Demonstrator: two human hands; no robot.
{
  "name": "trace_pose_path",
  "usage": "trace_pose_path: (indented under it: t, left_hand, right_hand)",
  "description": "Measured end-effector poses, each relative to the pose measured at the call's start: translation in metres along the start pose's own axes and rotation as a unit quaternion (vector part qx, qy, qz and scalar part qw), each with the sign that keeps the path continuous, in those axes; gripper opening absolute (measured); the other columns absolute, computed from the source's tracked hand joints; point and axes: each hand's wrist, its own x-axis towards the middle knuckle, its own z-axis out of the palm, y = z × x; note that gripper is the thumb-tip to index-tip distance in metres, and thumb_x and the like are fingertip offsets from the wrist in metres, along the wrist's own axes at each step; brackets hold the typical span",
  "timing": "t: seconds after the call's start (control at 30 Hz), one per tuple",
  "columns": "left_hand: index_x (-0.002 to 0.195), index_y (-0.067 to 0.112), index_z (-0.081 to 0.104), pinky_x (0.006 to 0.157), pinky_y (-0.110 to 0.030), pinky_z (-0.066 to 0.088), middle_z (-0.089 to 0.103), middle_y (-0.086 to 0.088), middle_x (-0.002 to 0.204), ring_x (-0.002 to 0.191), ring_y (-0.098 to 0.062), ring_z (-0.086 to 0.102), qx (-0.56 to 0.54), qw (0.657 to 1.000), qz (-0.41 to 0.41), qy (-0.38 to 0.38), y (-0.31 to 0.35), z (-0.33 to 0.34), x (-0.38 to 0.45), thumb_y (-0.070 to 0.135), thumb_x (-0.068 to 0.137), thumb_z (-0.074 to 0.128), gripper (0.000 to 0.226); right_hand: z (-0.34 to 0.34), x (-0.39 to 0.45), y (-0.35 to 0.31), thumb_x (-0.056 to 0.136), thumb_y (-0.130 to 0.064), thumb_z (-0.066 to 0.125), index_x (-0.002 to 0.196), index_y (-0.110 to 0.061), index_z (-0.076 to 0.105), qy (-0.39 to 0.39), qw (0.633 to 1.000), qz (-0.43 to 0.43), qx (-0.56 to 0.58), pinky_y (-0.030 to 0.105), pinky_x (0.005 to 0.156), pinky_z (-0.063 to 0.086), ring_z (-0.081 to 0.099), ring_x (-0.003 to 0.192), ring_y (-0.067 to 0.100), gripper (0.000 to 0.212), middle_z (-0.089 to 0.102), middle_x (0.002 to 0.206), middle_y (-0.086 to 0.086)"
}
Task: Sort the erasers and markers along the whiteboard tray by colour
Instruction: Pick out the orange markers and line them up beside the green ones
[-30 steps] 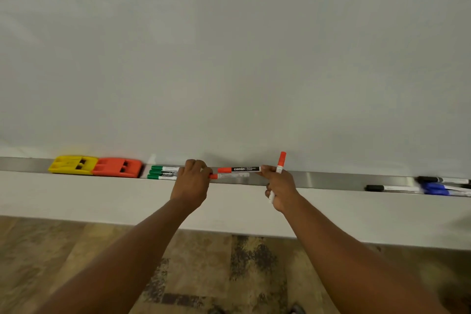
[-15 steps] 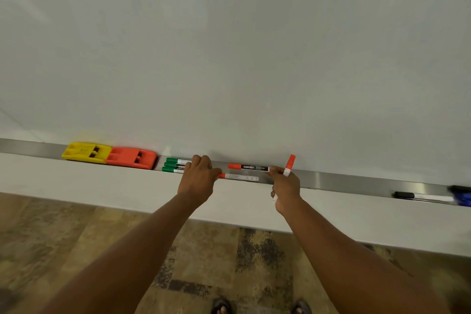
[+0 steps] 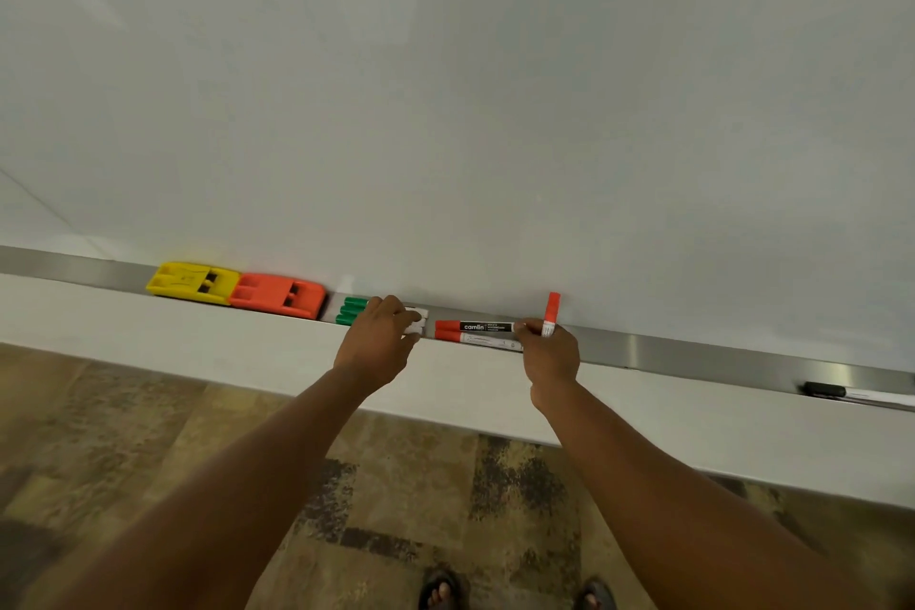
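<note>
A metal whiteboard tray [image 3: 693, 354] runs across the view. On it at the left lie a yellow eraser [image 3: 190, 282] and an orange eraser [image 3: 277, 295], touching. Right of them are several green markers [image 3: 352, 310], with my left hand [image 3: 379, 342] resting on their white ends. Two red markers [image 3: 475, 332] lie side by side in the middle. My right hand [image 3: 549, 352] touches their right ends and holds a third red marker [image 3: 550, 312] upright, cap up.
A black marker [image 3: 824, 390] lies in the tray at the far right edge. The whiteboard [image 3: 445, 89] rises behind the tray. A white ledge [image 3: 198, 342] sits below it, with patterned floor and my sandalled feet [image 3: 515, 592] underneath.
My left hand has slid left from the red markers onto the green markers. The two red markers now lie lined up together. The view has swung left, so the blue markers are out of sight.
</note>
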Motion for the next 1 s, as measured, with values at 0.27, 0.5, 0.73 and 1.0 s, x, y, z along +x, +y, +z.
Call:
trace_pose_path:
  t: [0.27, 0.5, 0.73, 1.0]
  left_hand:
    - [0.115, 0.016, 0.068, 0.086, -0.039, 0.050, 0.060, -0.006, 0.109, 0.102, -0.027, 0.052, -0.012, 1.000, 0.010, 0.021, 0.000, 0.001, -0.003, 0.023, 0.089, 0.060, 0.028]
    - [0.110, 0.015, 0.068, 0.081, -0.039, 0.051, 0.063, -0.005, 0.107, 0.098, -0.026, 0.054, 0.002, 0.998, 0.059, 0.034, 0.012, 0.003, 0.003, 0.023, 0.091, 0.054, 0.026]
    - [0.095, 0.015, 0.068, 0.075, -0.039, 0.050, 0.069, -0.003, 0.093, 0.086, -0.025, 0.054, 0.034, 0.997, 0.067, 0.033, 0.017, 0.006, 0.008, 0.019, 0.091, 0.048, 0.021]
    - [0.114, 0.011, 0.069, 0.082, -0.040, 0.052, 0.070, -0.007, 0.109, 0.100, -0.028, 0.055, -0.029, 0.998, 0.008, 0.059, 0.004, -0.003, 0.004, 0.011, 0.091, 0.050, 0.030]
  right_hand:
    - [-0.002, -0.001, 0.002, 0.089, -0.029, 0.063, 0.094, -0.021, 0.069, -0.021, 0.973, -0.113, -0.200, 0.034, 0.073, 0.050, 0.060, 0.080, 0.021, 0.012, 0.068, 0.089, 0.000]
    - [-0.018, -0.001, 0.000, 0.093, -0.037, 0.053, 0.102, -0.016, 0.060, -0.013, 0.902, -0.239, -0.359, 0.030, 0.064, 0.046, 0.061, 0.075, 0.026, 0.023, 0.059, 0.092, 0.005]
    - [-0.023, -0.002, -0.002, 0.095, -0.030, 0.034, 0.124, -0.013, 0.055, -0.027, 0.736, -0.441, -0.512, 0.036, 0.060, 0.048, 0.056, 0.073, 0.028, 0.040, 0.057, 0.101, 0.009]
    - [0.006, 0.000, -0.031, 0.081, -0.005, 0.056, 0.117, -0.018, 0.061, -0.102, 0.617, -0.503, -0.597, 0.040, 0.085, 0.039, 0.055, 0.100, 0.028, 0.038, 0.062, 0.104, 0.003]
